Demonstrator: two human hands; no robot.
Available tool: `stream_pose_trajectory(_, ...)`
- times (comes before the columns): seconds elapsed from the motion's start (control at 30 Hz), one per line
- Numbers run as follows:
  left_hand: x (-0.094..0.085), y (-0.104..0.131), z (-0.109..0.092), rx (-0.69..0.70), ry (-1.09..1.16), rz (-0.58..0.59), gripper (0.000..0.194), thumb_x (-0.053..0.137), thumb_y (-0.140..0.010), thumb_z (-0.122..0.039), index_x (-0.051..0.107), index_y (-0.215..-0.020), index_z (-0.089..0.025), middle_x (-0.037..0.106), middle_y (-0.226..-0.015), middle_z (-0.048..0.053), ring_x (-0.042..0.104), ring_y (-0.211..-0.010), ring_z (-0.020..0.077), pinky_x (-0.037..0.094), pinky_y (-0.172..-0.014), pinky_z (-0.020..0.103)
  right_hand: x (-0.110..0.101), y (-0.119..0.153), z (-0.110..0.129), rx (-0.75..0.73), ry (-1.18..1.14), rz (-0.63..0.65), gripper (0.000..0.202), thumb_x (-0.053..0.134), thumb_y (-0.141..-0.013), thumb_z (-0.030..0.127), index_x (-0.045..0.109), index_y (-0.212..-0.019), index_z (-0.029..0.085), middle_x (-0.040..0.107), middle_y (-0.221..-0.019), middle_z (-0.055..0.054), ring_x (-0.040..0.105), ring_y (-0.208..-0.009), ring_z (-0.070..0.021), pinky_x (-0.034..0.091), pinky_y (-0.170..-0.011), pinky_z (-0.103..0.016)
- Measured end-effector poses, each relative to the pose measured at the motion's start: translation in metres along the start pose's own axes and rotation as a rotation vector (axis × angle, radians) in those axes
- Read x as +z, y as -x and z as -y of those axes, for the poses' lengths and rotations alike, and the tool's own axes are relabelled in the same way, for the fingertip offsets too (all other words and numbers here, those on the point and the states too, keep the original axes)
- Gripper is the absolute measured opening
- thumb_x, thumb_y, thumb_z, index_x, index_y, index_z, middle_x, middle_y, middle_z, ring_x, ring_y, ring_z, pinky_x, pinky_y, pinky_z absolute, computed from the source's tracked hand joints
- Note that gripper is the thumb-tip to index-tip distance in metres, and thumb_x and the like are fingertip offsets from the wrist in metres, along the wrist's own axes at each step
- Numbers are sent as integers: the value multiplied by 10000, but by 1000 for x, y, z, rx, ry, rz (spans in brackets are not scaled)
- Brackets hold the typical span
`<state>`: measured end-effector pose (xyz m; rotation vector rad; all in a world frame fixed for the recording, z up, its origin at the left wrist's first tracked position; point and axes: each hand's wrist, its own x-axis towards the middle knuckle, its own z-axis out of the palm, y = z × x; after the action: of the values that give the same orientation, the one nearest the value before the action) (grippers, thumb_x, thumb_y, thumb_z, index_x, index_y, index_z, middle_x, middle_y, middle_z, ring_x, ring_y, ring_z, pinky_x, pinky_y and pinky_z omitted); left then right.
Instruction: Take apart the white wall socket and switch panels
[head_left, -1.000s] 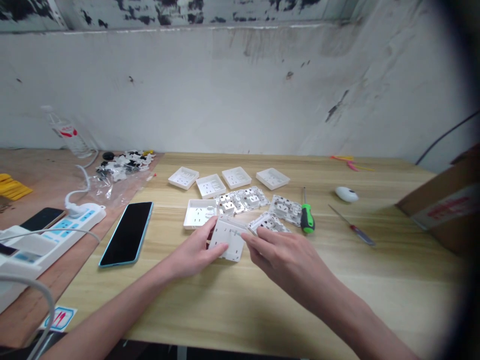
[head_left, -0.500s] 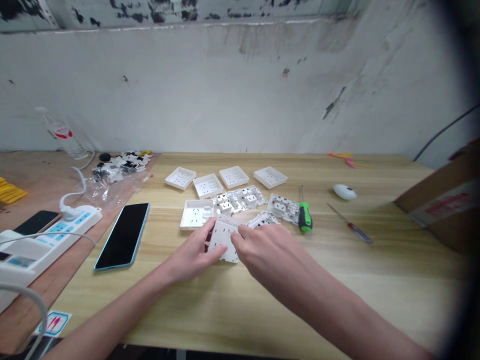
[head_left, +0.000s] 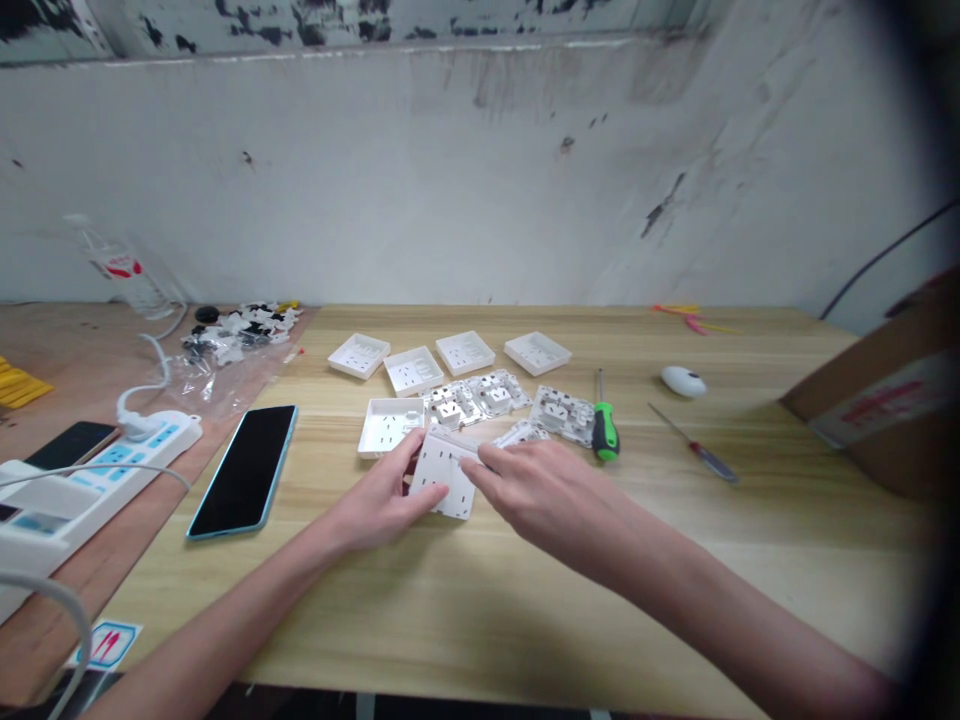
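Note:
My left hand [head_left: 394, 490] grips a white socket faceplate [head_left: 442, 480] by its left side, thumb across the slotted face and fingers behind. The plate is tilted, held above the front middle of the table. My right hand [head_left: 517, 480] is closed at its upper right, fingertips against the face; whatever they pinch is hidden. Just behind lies a white socket cover [head_left: 390, 428] with its hollow side up. Socket inner frames with metal parts [head_left: 562, 412] lie beyond my hands, one partly covered by my right hand.
Several more white covers [head_left: 465, 352] lie farther back. To the right are a green-black screwdriver [head_left: 606, 430], a thin screwdriver [head_left: 697, 448], a white oval object [head_left: 683, 381] and a cardboard box [head_left: 862, 400]. On the left are a phone [head_left: 244, 470], a power strip [head_left: 97, 480] and small plastic parts [head_left: 240, 335].
Both hands and the faceplate have shifted slightly. My right hand has turned a little and its fingers lie flatter, showing more of the plate's face. The view has moved slightly.

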<state>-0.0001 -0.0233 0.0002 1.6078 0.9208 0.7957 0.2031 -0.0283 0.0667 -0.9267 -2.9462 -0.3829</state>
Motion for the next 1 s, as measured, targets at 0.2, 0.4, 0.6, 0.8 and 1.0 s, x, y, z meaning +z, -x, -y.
stream_pose_trajectory(0.2, -2, -1, 5, 25, 27, 7, 332, 578, -855, -219, 459, -1162, -176, 599, -1041, 71, 580, -969, 217, 483, -835, 351, 13, 9, -6, 61, -84, -48, 247, 485, -836, 35, 617, -1018, 138, 605, -738, -18, 451, -534, -98, 193, -511, -295)
stream_pose_trajectory(0.4, -4, -3, 7, 25, 53, 61, 357, 582, -856, -214, 452, -1186, -171, 597, -1054, 70, 573, -1000, 218, 482, -860, 353, 34, 14, -5, 56, -124, -173, 279, 400, -903, 74, 611, -1076, 131, 605, -741, -22, 464, -544, -100, 224, -510, -291)
stream_pose_trajectory(0.6, -3, 0, 4, -41, 27, 90, 353, 559, -884, -263, 428, -1205, -201, 548, -933, 22, 515, -609, 83, 431, -470, 171, 37, 20, -2, 92, -148, -321, 239, 423, -921, 138, 641, -1017, 150, 601, -676, 0, 493, -550, -95, 266, -520, -276)
stream_pose_trajectory(0.8, 5, 1, 4, -18, 62, 140, 353, 533, -906, -273, 409, -1233, -219, 527, -954, 30, 492, -570, 55, 445, -440, 146, 26, 35, 10, 115, -108, -341, 228, 447, -906, 116, 642, -1023, 135, 596, -647, 11, 514, -538, -104, 310, -524, -283)
stream_pose_trajectory(1.0, 8, -3, 12, -34, 95, 51, 369, 537, -907, -314, 390, -1232, -219, 509, -889, 20, 526, -626, 91, 480, -461, 162, 33, 26, 13, 195, -105, -300, 253, 440, -899, 110, 644, -1047, 124, 631, -707, -21, 543, -568, -118, 294, -507, -273)
